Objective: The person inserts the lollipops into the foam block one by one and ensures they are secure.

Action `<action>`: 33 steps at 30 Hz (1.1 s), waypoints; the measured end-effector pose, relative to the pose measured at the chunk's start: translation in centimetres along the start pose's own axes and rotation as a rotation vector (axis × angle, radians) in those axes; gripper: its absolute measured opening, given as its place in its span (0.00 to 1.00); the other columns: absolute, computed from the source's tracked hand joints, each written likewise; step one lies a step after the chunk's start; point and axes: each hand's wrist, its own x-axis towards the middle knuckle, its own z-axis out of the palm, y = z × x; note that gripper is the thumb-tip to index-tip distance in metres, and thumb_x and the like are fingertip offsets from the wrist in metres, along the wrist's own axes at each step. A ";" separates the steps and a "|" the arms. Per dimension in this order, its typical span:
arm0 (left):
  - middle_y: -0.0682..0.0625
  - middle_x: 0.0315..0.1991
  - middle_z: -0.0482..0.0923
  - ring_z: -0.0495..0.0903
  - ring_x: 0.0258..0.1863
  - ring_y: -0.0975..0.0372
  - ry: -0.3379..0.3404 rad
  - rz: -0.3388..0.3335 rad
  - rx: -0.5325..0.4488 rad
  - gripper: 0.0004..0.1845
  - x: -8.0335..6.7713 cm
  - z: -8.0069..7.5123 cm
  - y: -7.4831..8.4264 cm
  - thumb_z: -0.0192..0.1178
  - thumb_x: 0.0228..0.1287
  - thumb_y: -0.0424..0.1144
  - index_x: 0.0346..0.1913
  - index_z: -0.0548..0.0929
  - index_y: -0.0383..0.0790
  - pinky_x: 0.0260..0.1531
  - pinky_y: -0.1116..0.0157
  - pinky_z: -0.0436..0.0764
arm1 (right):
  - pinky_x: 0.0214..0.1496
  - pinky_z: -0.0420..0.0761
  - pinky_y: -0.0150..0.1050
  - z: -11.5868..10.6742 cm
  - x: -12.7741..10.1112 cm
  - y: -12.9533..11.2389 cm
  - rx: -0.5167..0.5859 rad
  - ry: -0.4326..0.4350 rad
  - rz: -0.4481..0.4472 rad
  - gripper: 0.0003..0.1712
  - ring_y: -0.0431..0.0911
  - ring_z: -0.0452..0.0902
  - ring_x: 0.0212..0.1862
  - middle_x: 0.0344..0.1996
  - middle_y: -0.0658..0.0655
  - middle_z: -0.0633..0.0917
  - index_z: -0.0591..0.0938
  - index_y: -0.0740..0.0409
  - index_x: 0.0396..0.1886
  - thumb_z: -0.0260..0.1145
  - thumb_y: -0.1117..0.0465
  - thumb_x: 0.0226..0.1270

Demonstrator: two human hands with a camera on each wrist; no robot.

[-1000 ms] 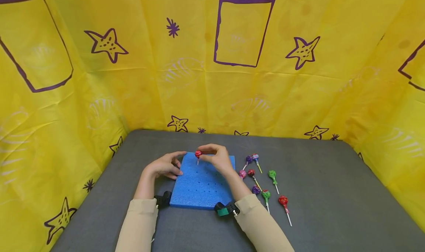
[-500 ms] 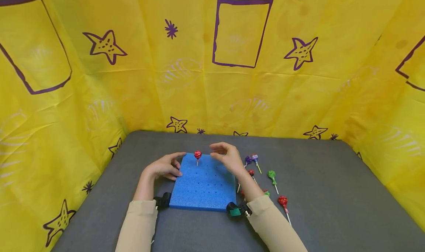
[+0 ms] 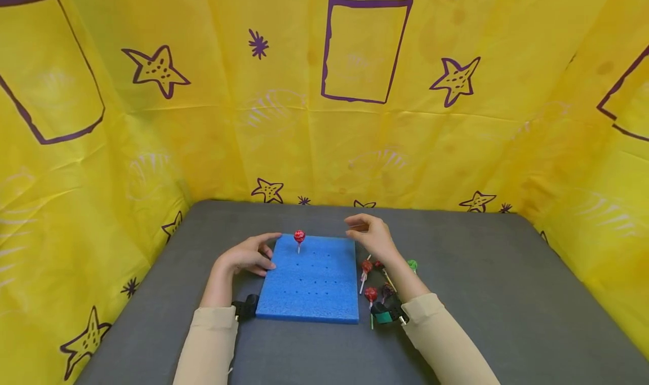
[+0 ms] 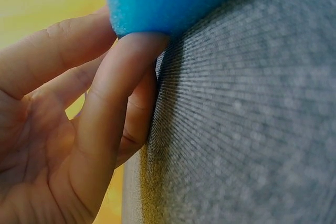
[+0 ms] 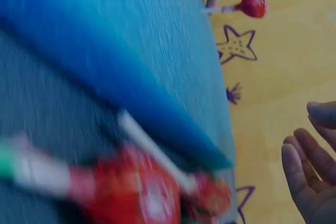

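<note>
A blue foam board (image 3: 314,303) with rows of small holes lies on the table. One red-wrapped lollipop (image 3: 299,237) stands upright in its far left part, stick down in the foam. My left hand (image 3: 247,255) rests against the board's left edge, the index finger reaching to the far corner. In the left wrist view the thumb (image 4: 105,108) presses the foam's side. My right hand (image 3: 372,237), holding nothing, hovers off the board's far right corner with fingers loosely bent. Beneath its forearm lie loose lollipops, including a red one (image 3: 371,293) and another red one (image 3: 367,266).
The dark grey table (image 3: 481,295) extends to both sides. A green lollipop (image 3: 412,265) shows just past the right forearm, which hides others. Yellow cloth (image 3: 284,137) with purple drawings encloses the back and sides. Each wrist wears a black camera strap.
My right hand has let go of the red lollipop, leaving it standing in the board, and has moved right over the loose lollipops. The left hand stays at the board's edge.
</note>
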 end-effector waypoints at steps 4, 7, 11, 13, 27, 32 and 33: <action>0.42 0.40 0.73 0.81 0.31 0.59 0.001 0.004 -0.004 0.43 -0.1 0.1 -0.1 0.67 0.57 0.27 0.75 0.61 0.44 0.29 0.64 0.87 | 0.49 0.86 0.46 -1.8 0.0 0.4 -0.067 0.004 0.014 0.17 0.55 0.84 0.52 0.51 0.64 0.86 0.83 0.58 0.53 0.68 0.63 0.65; 0.42 0.40 0.72 0.81 0.31 0.59 0.002 -0.001 -0.002 0.43 -0.2 0.2 -0.1 0.67 0.57 0.27 0.75 0.61 0.44 0.30 0.64 0.88 | 0.49 0.86 0.47 -3.2 0.1 0.9 -0.111 0.002 0.034 0.17 0.56 0.84 0.52 0.51 0.63 0.86 0.83 0.57 0.53 0.67 0.63 0.65; 0.42 0.40 0.72 0.81 0.31 0.58 0.002 -0.014 -0.002 0.43 -0.4 0.1 0.0 0.67 0.58 0.28 0.76 0.60 0.44 0.31 0.64 0.88 | 0.48 0.86 0.46 -4.7 0.3 1.6 -0.148 -0.015 0.063 0.17 0.58 0.83 0.53 0.52 0.65 0.85 0.83 0.59 0.54 0.66 0.63 0.66; 0.42 0.40 0.72 0.81 0.32 0.58 0.000 -0.017 -0.002 0.43 -0.4 0.1 0.0 0.67 0.58 0.28 0.76 0.60 0.44 0.31 0.64 0.88 | 0.48 0.87 0.46 -5.2 0.3 2.0 -0.162 -0.019 0.075 0.17 0.58 0.83 0.54 0.53 0.67 0.85 0.83 0.60 0.54 0.66 0.63 0.66; 0.43 0.40 0.73 0.81 0.32 0.58 0.008 -0.033 0.008 0.43 -0.2 0.2 0.0 0.67 0.58 0.28 0.76 0.60 0.45 0.30 0.64 0.88 | 0.55 0.83 0.53 -6.2 0.1 4.2 -0.221 -0.021 0.145 0.21 0.60 0.82 0.55 0.54 0.67 0.84 0.82 0.64 0.56 0.66 0.63 0.64; 0.43 0.40 0.73 0.81 0.32 0.58 0.007 -0.040 0.005 0.43 -0.1 0.2 0.1 0.67 0.58 0.28 0.76 0.60 0.46 0.31 0.64 0.88 | 0.57 0.83 0.53 -6.4 0.2 5.0 -0.239 -0.016 0.157 0.21 0.61 0.82 0.56 0.54 0.67 0.84 0.82 0.66 0.55 0.67 0.63 0.63; 0.43 0.40 0.73 0.81 0.32 0.58 0.004 -0.037 0.007 0.43 -0.1 0.2 0.1 0.67 0.58 0.28 0.76 0.60 0.45 0.31 0.64 0.88 | 0.57 0.82 0.54 -6.4 0.3 5.2 -0.243 -0.015 0.163 0.21 0.61 0.82 0.56 0.54 0.67 0.84 0.82 0.66 0.55 0.67 0.63 0.63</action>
